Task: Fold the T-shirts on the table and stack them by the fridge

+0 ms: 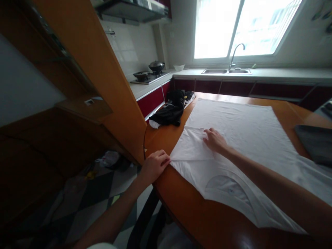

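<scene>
A white T-shirt (243, 128) lies spread on the wooden table (186, 204), its neckline facing the near edge. At the left, my left hand (157, 164) pinches the outer corner of the shirt's sleeve between thumb and fingers, close to the table edge. My right hand (215, 141) rests over the shirt beside the inner end of that sleeve. Its fingers are bent and a little apart, with no cloth visibly gripped. A crease runs across the sleeve between the two hands. The shirt's other sleeve reaches past the right side of the view.
Dark clothes (172, 109) are heaped at the table's far left. A dark grey folded item (315, 143) lies on the right. An orange wooden panel (121, 86) stands close on the left. Behind are a stove (150, 79) with pans and a sink (215, 71).
</scene>
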Available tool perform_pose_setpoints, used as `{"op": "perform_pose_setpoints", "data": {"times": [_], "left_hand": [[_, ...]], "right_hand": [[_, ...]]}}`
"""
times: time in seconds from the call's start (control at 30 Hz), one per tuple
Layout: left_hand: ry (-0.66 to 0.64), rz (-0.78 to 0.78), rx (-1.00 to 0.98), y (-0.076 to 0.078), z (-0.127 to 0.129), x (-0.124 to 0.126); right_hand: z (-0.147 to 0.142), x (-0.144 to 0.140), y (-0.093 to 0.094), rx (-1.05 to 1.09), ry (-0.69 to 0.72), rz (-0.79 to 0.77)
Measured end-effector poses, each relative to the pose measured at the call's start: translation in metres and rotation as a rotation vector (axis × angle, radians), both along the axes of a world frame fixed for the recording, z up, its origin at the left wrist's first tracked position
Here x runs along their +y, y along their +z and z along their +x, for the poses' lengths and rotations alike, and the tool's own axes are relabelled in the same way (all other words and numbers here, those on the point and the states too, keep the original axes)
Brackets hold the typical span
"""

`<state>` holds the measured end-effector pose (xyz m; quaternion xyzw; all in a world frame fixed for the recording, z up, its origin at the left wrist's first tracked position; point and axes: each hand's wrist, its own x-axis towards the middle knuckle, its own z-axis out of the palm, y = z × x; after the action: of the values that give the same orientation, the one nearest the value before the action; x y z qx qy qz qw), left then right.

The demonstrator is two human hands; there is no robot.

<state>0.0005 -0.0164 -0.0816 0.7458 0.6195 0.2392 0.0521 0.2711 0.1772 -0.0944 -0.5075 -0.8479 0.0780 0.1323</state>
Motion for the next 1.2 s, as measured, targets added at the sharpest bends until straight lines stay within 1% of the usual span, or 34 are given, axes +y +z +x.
{"op": "perform_pose_setpoints", "data": {"times": [0.07,0.13,0.2,0.27,0.33,0.43,0.47,0.53,0.57,0.63,0.7,0.73,0.8,0.87,0.93,1.07,1.13,1.2], "left_hand": [[0.033,0.048,-0.051,0.011,-0.003,0.008],[0.045,0.110,-0.101,0.020,0.000,0.023],[-0.047,0.104,-0.110,0.023,0.008,0.043],[-0.199,0.023,-0.053,0.017,0.018,0.061],[-0.310,-0.093,0.060,0.006,0.023,0.071],[-0.366,-0.243,0.196,-0.010,0.019,0.075],[-0.381,-0.276,0.213,-0.013,0.016,0.076],[-0.410,-0.299,0.210,-0.011,0.009,0.084],[-0.413,-0.280,0.190,-0.007,0.007,0.092],[-0.392,-0.189,0.123,0.003,0.006,0.119],[-0.347,-0.082,0.058,0.015,0.011,0.157],[-0.317,-0.057,0.050,0.019,0.016,0.177],[-0.238,-0.094,0.101,0.023,0.027,0.213],[-0.175,-0.149,0.164,0.019,0.038,0.237],[-0.126,-0.155,0.194,0.010,0.047,0.248],[-0.061,-0.072,0.207,-0.014,0.055,0.242],[-0.082,-0.033,0.200,-0.020,0.057,0.240],[-0.126,-0.015,0.194,-0.022,0.059,0.242]], "right_hand": [[-0.003,-0.006,0.001,0.058,0.063,0.090],[-0.008,-0.012,-0.001,0.119,0.145,0.143],[-0.013,-0.018,-0.006,0.139,0.219,0.151],[-0.016,-0.023,-0.014,0.112,0.265,0.138],[-0.017,-0.026,-0.023,0.065,0.290,0.099],[-0.015,-0.028,-0.031,0.033,0.282,0.048],[-0.015,-0.028,-0.032,0.035,0.277,0.044],[-0.015,-0.029,-0.031,0.043,0.270,0.042],[-0.015,-0.030,-0.030,0.046,0.267,0.039],[-0.016,-0.031,-0.028,0.051,0.264,0.035],[-0.016,-0.032,-0.026,0.058,0.265,0.035],[-0.017,-0.032,-0.026,0.066,0.265,0.037],[-0.016,-0.033,-0.026,0.091,0.255,0.046],[-0.015,-0.033,-0.026,0.129,0.209,0.065],[-0.013,-0.031,-0.026,0.175,0.117,0.090],[-0.008,-0.027,-0.024,0.227,-0.078,0.114],[-0.007,-0.026,-0.023,0.214,-0.120,0.109],[-0.007,-0.027,-0.022,0.176,-0.117,0.104]]}}
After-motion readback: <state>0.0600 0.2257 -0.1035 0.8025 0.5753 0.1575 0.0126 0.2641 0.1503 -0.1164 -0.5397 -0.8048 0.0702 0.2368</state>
